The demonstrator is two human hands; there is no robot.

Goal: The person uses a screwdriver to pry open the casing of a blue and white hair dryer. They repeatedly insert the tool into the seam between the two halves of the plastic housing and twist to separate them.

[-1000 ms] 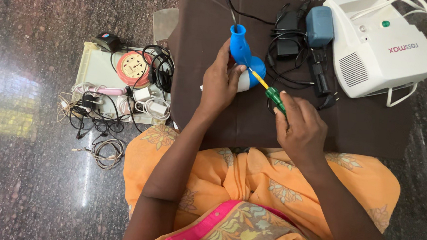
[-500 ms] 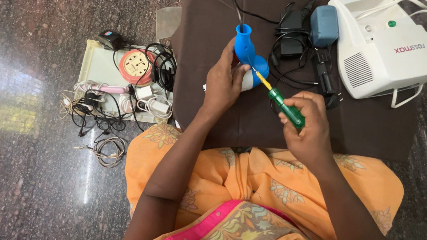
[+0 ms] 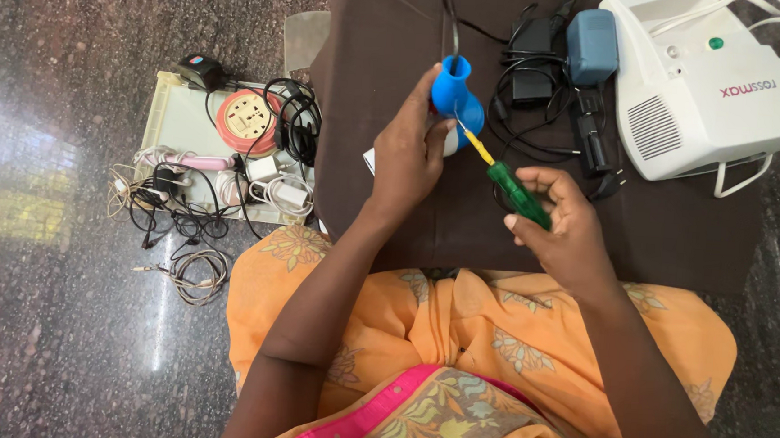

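I am looking down at what seems a home floor: polished dark granite, a brown cloth spread on it, chargers and cables lying loose.

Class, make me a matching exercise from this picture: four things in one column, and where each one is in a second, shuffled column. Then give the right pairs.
Things
1. blue funnel-shaped part
2. green-handled screwdriver
3. white machine with a vent grille
4. round orange socket reel

Places
A. on the pale tray, among cables
B. held in the right hand
C. at the far right corner of the brown cloth
D. held in the left hand

Pairs: 1-D, 2-B, 3-C, 4-A
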